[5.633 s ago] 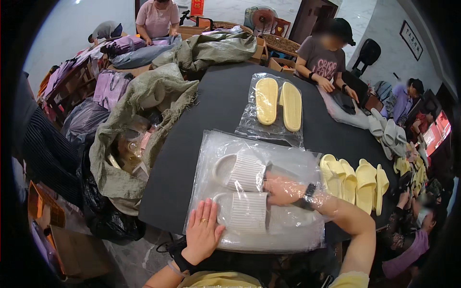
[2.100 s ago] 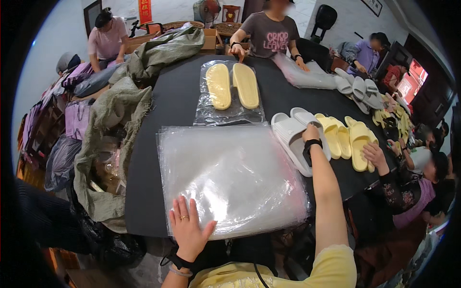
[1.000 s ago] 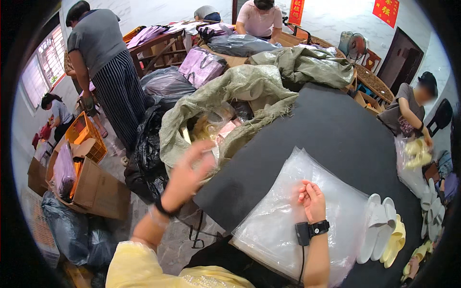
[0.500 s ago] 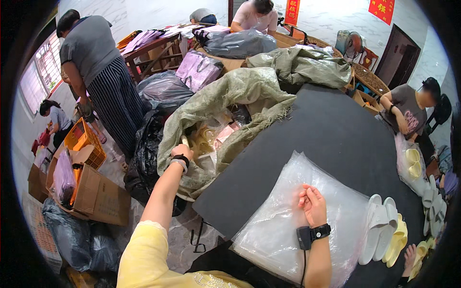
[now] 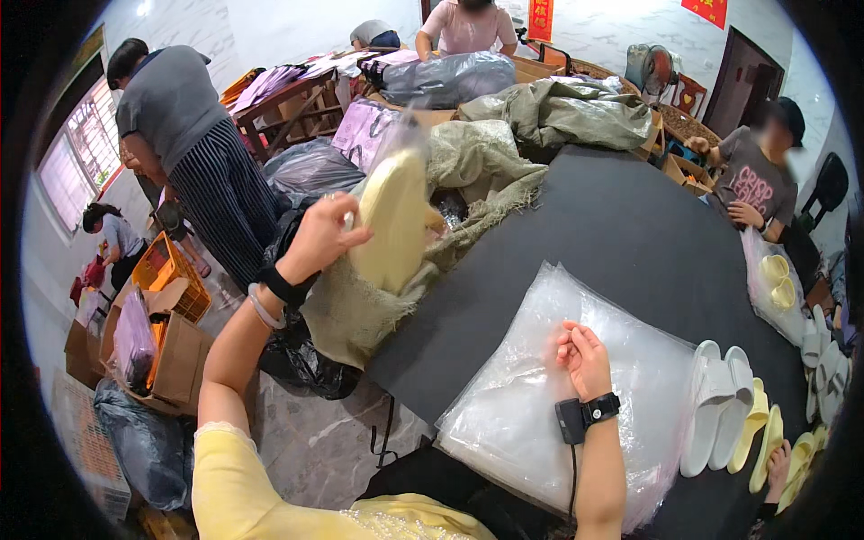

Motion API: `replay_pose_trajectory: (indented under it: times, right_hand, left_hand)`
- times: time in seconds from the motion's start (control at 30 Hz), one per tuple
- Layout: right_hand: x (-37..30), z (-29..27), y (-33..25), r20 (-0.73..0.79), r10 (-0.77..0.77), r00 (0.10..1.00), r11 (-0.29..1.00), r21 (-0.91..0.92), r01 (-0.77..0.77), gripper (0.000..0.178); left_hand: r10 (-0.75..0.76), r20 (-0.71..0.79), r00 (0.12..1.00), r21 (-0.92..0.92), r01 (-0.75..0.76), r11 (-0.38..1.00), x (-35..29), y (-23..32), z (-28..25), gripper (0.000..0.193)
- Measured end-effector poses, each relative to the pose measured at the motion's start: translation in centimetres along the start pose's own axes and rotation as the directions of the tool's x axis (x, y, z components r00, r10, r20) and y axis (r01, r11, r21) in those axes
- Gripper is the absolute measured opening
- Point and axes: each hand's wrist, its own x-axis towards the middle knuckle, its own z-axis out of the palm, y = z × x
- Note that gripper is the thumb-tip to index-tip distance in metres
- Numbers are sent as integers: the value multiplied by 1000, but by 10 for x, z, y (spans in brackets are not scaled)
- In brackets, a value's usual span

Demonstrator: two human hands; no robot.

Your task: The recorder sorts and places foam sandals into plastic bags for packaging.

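Observation:
My left hand [image 5: 326, 236] is raised over the open sack and grips the edge of a clear plastic bag with a pale yellow slipper [image 5: 391, 225] in it; the bag is smeared by motion. Beneath it lies the greenish woven sack [image 5: 355, 315], its mouth partly hidden by the slipper. My right hand [image 5: 583, 360], fingers curled in with nothing seen in them, rests over a stack of clear plastic bags [image 5: 504, 396]. A black strap with a small device is on that wrist. Just right of the stack stand white slippers [image 5: 717, 409] and yellow slippers [image 5: 749, 432].
The dark table [image 5: 621, 234] runs ahead of me. A co-worker's hand [image 5: 778, 468] touches a yellow slipper at the right edge. Bagged yellow slippers [image 5: 776, 283] lie farther up. At left are a cardboard box [image 5: 175, 364], an orange crate [image 5: 184, 288] and a standing person [image 5: 193, 135].
My left hand has come up from the sack, lifting the bagged yellow slipper. The right hand has stayed over the clear bags. A co-worker's hand has reached a yellow slipper at right.

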Motion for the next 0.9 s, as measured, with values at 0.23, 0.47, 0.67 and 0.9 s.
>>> replay_pose_trajectory:
  times: [0.23,0.47,0.67,0.9]
  right_hand:
    - [0,-7,4,19,-16,1000,999,28,15,23]
    - [0,-17,6,22,-32,999,999,-2,32,24]
    - [6,5,9,51,6,999,1000,-6,-6,24]
    - [-2,-6,1,-33,-9,999,999,-34,8,24]
  left_hand:
    - [593,-113,798,-147,-603,784,48,103,27,52]
    - [181,261,948,-102,-160,982,68,52,139,31]
    - [-353,371,859,388,202,899,-24,-198,200,19]
    - [-477,490,730,259,401,879,-88,-230,248,88]
